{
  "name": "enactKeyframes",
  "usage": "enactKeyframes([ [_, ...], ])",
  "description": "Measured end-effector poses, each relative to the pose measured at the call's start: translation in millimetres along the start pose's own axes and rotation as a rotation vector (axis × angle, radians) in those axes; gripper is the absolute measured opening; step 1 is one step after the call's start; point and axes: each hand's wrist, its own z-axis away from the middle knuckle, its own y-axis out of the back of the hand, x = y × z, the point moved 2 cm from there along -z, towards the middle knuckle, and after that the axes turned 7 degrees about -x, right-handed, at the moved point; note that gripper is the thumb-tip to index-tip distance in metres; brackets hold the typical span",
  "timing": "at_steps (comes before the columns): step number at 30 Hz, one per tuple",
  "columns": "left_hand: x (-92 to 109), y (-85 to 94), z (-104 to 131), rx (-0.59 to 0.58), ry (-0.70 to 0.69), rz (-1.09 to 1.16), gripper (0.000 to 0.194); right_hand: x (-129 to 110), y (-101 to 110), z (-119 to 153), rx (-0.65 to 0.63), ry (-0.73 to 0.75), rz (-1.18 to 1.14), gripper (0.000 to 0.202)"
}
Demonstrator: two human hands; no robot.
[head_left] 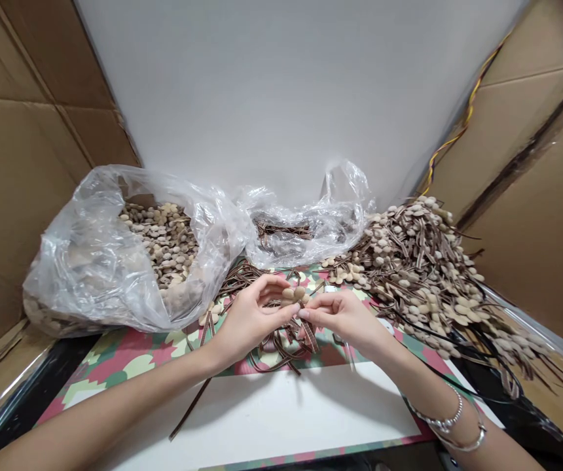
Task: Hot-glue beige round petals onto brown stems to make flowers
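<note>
Above the middle of the table, my left hand pinches a beige padded flower piece with rounded petals between thumb and fingers. Fingertips of my right hand meet it from the right, closed on a brown striped ribbon at the flower's lower edge. The two thumbs nearly touch. Loose brown striped ribbons lie tangled beneath my hands. One ribbon end sticks out toward the front left over a white sheet.
At the left, a clear plastic bag holds many beige pieces. Another plastic bag with ribbons stands at the back middle. A large pile of beige pieces with ribbons covers the right. Cardboard walls flank the table; a black cable runs at right.
</note>
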Motion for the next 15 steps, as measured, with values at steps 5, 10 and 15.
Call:
enactKeyframes([
  [5,-0.2,0.9,-0.2,0.018,0.008,-0.021,0.028,1.1,-1.0,0.0,0.004,-0.018,0.005,0.024],
  [10,-0.8,2.1,-0.4,0.043,0.011,-0.028,0.028,0.6,2.9,1.0,0.008,-0.024,0.08,0.027],
  [15,-0.9,3.4,-1.1,0.07,0.019,-0.022,0.028,-4.3,4.7,6.2,-0.039,0.056,0.068,0.028],
])
